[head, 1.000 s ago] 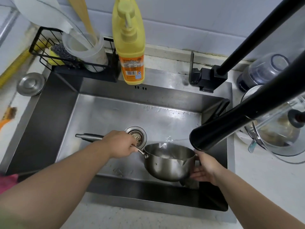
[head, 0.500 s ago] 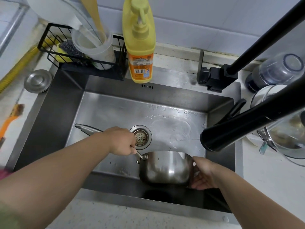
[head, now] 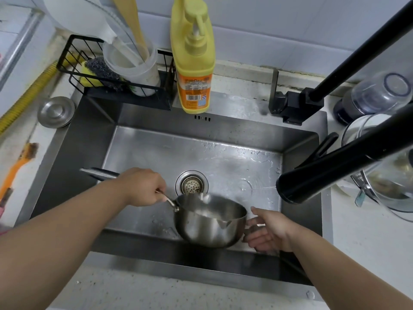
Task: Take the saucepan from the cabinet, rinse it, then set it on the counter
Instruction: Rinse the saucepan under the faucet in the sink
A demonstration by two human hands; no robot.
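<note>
A small steel saucepan (head: 207,227) hangs over the front of the steel sink (head: 156,148), just in front of the drain (head: 191,185). It is tilted a little, mouth up, with some water inside. My left hand (head: 143,186) is closed around its long handle, whose end (head: 98,172) sticks out to the left. My right hand (head: 270,231) is at the pan's right side with fingers spread; its fingertips are at the pan's wall without gripping. The black faucet spout (head: 335,171) ends to the right of the pan.
A yellow soap bottle (head: 193,63) and a black wire rack (head: 116,86) with scourers and a utensil cup stand behind the sink. A round steel lid (head: 55,111) and an orange brush (head: 15,168) lie left. A glass-lidded pot (head: 391,186) crowds the right; speckled counter (head: 134,294) runs along the front.
The pan has left the spout, moved left and forward, was tipped on its side and is now mouth up. My right hand has loosened from its side.
</note>
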